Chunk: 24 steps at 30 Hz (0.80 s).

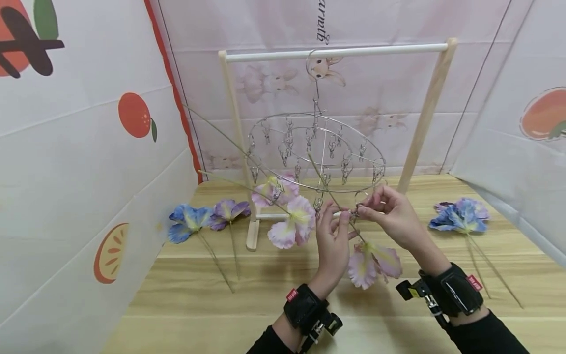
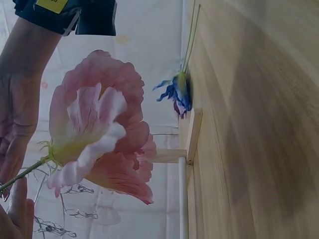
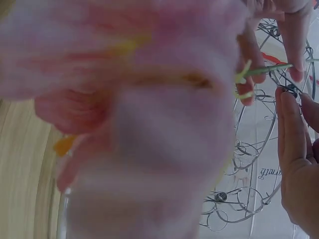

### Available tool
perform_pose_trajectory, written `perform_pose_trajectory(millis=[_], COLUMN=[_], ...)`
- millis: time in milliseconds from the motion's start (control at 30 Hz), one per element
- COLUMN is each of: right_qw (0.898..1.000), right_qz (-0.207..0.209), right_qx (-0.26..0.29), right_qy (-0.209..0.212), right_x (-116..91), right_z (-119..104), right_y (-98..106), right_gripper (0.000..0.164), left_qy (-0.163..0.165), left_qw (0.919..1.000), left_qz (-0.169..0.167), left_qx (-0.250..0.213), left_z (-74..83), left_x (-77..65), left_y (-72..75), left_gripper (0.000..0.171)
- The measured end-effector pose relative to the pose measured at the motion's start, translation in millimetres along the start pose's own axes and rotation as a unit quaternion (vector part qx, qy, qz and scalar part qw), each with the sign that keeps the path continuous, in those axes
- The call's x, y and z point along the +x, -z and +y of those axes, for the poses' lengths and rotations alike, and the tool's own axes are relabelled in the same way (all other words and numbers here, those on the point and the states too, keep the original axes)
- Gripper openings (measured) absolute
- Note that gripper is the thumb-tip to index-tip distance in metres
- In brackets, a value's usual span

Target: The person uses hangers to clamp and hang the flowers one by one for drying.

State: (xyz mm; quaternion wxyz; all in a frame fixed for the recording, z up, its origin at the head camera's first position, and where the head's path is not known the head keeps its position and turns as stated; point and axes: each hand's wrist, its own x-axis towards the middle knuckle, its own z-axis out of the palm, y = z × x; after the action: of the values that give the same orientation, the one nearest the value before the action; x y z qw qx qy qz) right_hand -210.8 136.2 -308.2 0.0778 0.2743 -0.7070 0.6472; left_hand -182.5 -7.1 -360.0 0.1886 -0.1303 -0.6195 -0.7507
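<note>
Work at the front lower edge of the ring [image 1: 345,191], with the flower [image 1: 364,265] head down between the two wrists and the stem [image 2: 25,173] slanting up and leftward past the clip [image 3: 290,88]. Hold that stem in the narrow pinch of the left hand [image 1: 333,243], thumb and fingers closed about it just beside the clip. Pinch the clip in the right hand [image 1: 393,221], thumb against fingertips, equally narrow. Cannot tell whether the clip already takes in the stem; check before releasing anything. For fixing stem to clip, probably best to squeeze the clip fully and seat the stem deep, not just at the tips. Avoid dragging on the ring: hung by a hook [image 1: 317,87] from the bar [image 1: 376,50], likely to swing or tip. Mind the petals, apt to crease against a wrist. Ease the spring closed, then tug lightly to test. Steer clear of the pink blossoms [image 1: 285,233] just left of the left hand, with long stems liable to tangle.
</note>
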Motion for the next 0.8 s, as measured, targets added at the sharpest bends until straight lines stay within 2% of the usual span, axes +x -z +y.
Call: perform_pose_trajectory(millis=[167,400,533,667,800], right_qw=[1.0,1.0,1.0,1.0,1.0], right_qz=[0.006,0.009,0.008,-0.007,-0.011], right_qx=[0.014,-0.013,0.0,0.016,-0.024], right_qy=[0.0,-0.002,0.0,-0.004,-0.015], right_x=[-0.9,-0.5,-0.6,0.2,-0.6], right_z=[1.4,6.6,10.8,13.0,14.6], right_y=[0.9,-2.0,-2.8,1.4,7.2], right_gripper=[0.028,0.032,0.033,0.022,0.01], left_qy=[-0.005,-0.005,-0.016,-0.03,-0.024], left_qw=[1.0,1.0,0.9998,0.9996,0.9997], left_qz=[-0.001,-0.002,-0.005,-0.001,0.002], left_qx=[0.006,0.004,-0.007,-0.001,0.005], left_z=[-2.4,-0.9,-1.9,-3.7,-4.8], left_x=[-0.4,3.2,7.1,12.0,14.6], left_y=[2.0,1.8,0.3,-2.6,-4.2], left_gripper=[0.029,0.032,0.03,0.028,0.026])
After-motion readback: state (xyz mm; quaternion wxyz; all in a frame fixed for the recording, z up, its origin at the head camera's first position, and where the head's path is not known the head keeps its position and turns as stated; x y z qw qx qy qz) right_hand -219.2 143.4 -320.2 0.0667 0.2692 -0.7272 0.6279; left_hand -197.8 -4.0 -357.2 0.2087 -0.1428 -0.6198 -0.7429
